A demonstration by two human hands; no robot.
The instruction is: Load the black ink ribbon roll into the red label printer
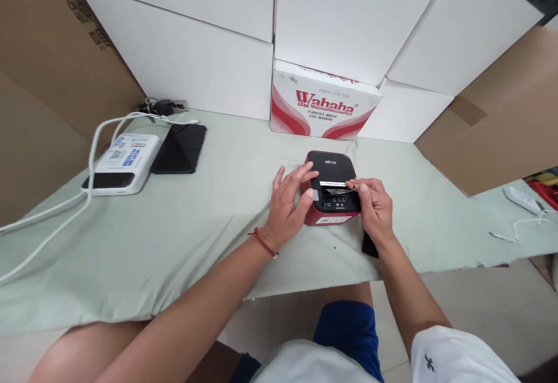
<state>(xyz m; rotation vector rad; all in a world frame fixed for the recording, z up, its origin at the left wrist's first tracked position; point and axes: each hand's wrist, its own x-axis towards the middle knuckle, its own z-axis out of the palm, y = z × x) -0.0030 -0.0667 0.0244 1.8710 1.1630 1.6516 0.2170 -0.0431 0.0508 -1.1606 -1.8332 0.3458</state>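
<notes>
A small black-topped, red-sided device [333, 168], which looks like a label printer, sits on the green cloth. It has a slot across its front half, with buttons and small lights below. A thin shiny strip [337, 192] shows at the slot. My right hand [374, 204] is at the device's right edge, thumb and forefinger pinched on the strip's right end. My left hand [288, 200] lies against the device's left side with fingers spread, the fingertips over the edge of its lid. A dark flat object [369, 246] is partly hidden under my right wrist.
On the left lie a black phone [181, 148], a white power bank [126, 159] with a looping cable [93, 145], and keys [163, 106]. A Wahaha carton [325, 104] and white boxes [209, 52] stand behind. Cardboard [501, 115] flanks the right, near another white device [523, 200].
</notes>
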